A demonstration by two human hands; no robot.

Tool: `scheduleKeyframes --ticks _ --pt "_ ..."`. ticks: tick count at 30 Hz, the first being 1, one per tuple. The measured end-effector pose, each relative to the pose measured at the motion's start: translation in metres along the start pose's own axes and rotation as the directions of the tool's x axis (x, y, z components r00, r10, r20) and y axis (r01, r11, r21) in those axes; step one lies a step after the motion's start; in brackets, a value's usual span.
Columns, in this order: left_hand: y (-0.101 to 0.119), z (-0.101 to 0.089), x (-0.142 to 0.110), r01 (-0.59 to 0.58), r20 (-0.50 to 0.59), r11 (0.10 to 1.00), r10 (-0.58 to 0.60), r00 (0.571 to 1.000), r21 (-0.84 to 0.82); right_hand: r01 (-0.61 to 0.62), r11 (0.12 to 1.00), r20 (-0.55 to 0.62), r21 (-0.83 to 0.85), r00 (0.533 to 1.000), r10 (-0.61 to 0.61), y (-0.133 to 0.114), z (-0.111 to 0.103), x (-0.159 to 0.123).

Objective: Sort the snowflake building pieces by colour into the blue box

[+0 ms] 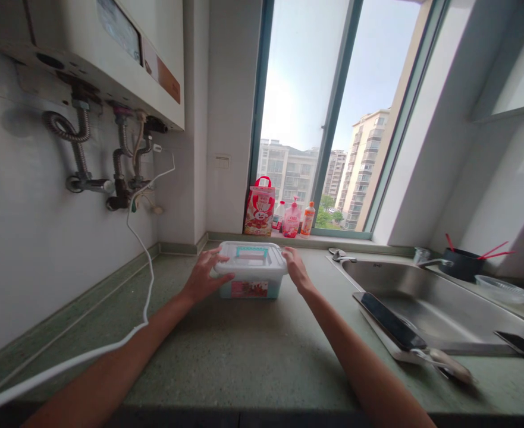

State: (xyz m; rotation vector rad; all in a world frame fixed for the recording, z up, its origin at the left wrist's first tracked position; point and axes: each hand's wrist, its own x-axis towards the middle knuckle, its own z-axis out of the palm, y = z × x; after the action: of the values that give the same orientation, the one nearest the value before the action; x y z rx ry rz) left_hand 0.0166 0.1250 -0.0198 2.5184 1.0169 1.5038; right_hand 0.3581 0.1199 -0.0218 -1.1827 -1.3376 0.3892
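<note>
A lidded plastic storage box (249, 270) stands on the counter in front of me, with a white lid, a turquoise-trimmed handle on top and a picture label on its front. At its left end is my left hand (204, 276), gripping the lid's edge with the fingers over the top and the thumb along the front. My right hand (295, 266) holds the opposite end, its fingers curled at the lid's right rim and partly hidden. The lid sits on the box.
A white cable (150, 279) hangs from beneath the water heater (110, 53) and crosses above my left forearm. To the right is a steel sink (404, 273) with a dark flat object (391, 321) at its near edge. A red bag (260, 208) and several bottles line the windowsill.
</note>
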Motion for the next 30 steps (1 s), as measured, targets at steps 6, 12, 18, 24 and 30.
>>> scheduleKeyframes --ticks 6,12,18,24,30 --pt "-0.002 0.003 -0.002 0.018 -0.016 1.0 -0.018 1.0 0.021 -0.023 1.0 0.011 0.022 1.0 0.022 0.021 0.011 0.001" --pt "0.001 0.002 -0.001 0.029 -0.006 1.0 -0.028 1.0 0.004 0.232 0.972 -0.014 -0.023 0.973 -0.232 -0.001 0.018 -0.014" --pt "0.0 0.006 -0.002 0.02 -0.017 1.0 -0.021 1.0 -0.002 0.294 0.948 0.101 -0.122 0.954 -0.283 -0.018 0.007 -0.02" --pt "-0.009 0.005 -0.002 0.004 -0.003 1.0 -0.004 1.0 -0.009 0.337 0.915 0.167 -0.221 0.938 -0.305 -0.022 0.002 -0.023" --pt "-0.023 0.006 0.0 0.043 0.045 0.984 -0.036 0.998 -0.175 0.582 0.801 0.358 -0.138 0.784 -0.508 -0.026 -0.015 -0.018"
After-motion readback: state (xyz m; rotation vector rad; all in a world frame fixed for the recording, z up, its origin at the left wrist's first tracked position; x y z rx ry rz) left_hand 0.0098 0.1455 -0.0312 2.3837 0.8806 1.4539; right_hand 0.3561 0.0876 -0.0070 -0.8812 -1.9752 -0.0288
